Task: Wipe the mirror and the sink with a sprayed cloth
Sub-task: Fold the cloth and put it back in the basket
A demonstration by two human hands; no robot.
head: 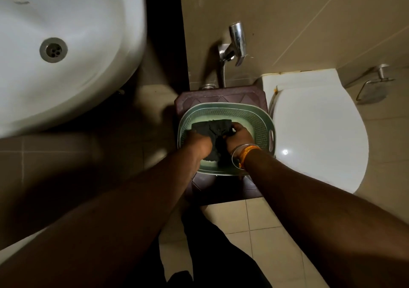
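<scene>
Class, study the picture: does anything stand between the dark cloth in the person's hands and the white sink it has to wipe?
Nothing visible does. Both hands, left hand and right hand, grip the dark cloth inside the green basket. Only the basket's low wall surrounds it; the space up and leftward to the sink shows nothing in it.

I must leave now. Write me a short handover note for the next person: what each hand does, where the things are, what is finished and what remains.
Left hand: grips the dark cloth inside the green basket.
Right hand: grips the same cloth from the other side.
The basket stands on a brown stool between the sink and the toilet.
Mirror and spray bottle: not in view.
Done: the cloth is in hand. Whether it is sprayed, or anything wiped, cannot be told.
Left: lift the cloth out, then wipe mirror and sink as needed.
</scene>
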